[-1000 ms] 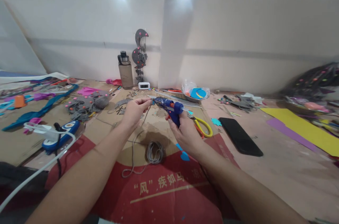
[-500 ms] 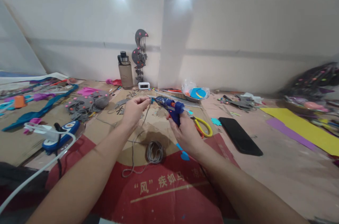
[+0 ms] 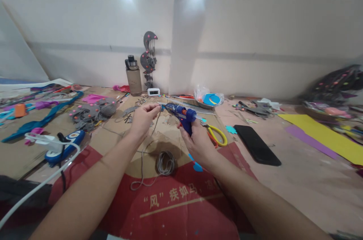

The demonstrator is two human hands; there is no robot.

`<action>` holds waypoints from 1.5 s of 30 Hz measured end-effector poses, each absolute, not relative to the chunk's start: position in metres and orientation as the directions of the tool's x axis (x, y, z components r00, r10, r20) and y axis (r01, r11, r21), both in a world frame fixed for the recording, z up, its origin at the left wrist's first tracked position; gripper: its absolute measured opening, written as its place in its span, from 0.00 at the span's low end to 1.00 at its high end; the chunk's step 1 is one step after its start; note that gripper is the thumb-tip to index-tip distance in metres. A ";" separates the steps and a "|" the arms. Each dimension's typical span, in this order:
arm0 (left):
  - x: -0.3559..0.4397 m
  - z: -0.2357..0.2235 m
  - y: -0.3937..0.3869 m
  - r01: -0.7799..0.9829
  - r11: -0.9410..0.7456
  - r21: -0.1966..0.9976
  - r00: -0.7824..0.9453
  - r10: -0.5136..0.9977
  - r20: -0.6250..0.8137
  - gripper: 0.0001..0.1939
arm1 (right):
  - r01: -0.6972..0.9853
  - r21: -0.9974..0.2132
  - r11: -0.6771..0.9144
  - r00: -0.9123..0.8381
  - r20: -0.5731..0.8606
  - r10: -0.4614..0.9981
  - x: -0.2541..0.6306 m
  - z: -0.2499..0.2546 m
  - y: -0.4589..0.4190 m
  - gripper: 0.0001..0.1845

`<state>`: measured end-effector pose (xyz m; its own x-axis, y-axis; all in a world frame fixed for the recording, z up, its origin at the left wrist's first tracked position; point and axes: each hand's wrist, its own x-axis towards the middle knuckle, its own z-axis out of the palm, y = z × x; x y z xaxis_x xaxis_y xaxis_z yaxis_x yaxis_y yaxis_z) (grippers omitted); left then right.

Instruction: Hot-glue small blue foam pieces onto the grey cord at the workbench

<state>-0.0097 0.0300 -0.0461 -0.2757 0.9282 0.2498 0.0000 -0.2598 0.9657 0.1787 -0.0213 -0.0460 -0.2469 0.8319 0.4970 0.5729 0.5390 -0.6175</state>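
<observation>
My right hand [image 3: 198, 139] is wrapped round a blue hot glue gun [image 3: 185, 117], its nozzle pointing left. At the nozzle tip, the fingers of my left hand [image 3: 144, 119] pinch a small blue piece [image 3: 162, 107]. A grey cord [image 3: 153, 132] hangs down from the pinch; whether it is fixed to the blue piece I cannot tell. The cord runs to a loose coil [image 3: 166, 163] on the red and brown cardboard [image 3: 181, 202] below my hands. Scissors with yellow and orange handles [image 3: 219, 136] lie just right of the glue gun, partly hidden by my hand.
A black phone [image 3: 256, 145] lies to the right, near yellow paper [image 3: 323, 130]. On the left are a blue power strip [image 3: 65, 147] with a white cable and grey pieces with pink dots [image 3: 93, 111]. A bottle [image 3: 134, 81] and small clock [image 3: 153, 92] stand at the back.
Almost nothing differs. Both hands keep their places, with the glue gun nozzle still at the blue piece; the whole view has shifted very slightly.
</observation>
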 end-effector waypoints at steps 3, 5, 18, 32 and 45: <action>-0.009 -0.048 0.031 0.009 -0.266 0.964 -0.265 0.929 0.259 0.13 | 0.565 -0.614 0.551 -0.262 0.501 0.825 0.178 -0.047 -0.021 0.12; -0.010 -0.049 0.031 0.016 -0.263 0.965 -0.263 0.930 0.258 0.13 | 0.557 -0.614 0.560 -0.267 0.506 0.820 0.178 -0.048 -0.021 0.12; -0.009 -0.040 0.026 -0.041 -0.286 0.957 -0.280 0.923 0.263 0.13 | 0.560 -0.594 0.578 -0.237 0.553 0.798 0.180 -0.052 -0.017 0.11; -0.014 -0.031 0.026 -0.262 -0.231 0.937 -0.302 0.942 0.148 0.13 | 0.453 -0.702 0.550 -0.242 0.497 0.833 0.182 -0.052 -0.013 0.12; -0.007 -0.034 0.019 0.256 -0.343 0.904 -0.311 0.856 0.413 0.09 | 0.850 -0.408 0.332 -0.318 0.105 0.942 0.197 -0.068 0.026 0.11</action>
<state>-0.0071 0.0192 -0.0336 -0.3106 0.8562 0.4128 0.2562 -0.3428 0.9038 0.1966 0.0257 -0.0680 -0.3179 0.9423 0.1049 0.8503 0.3323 -0.4080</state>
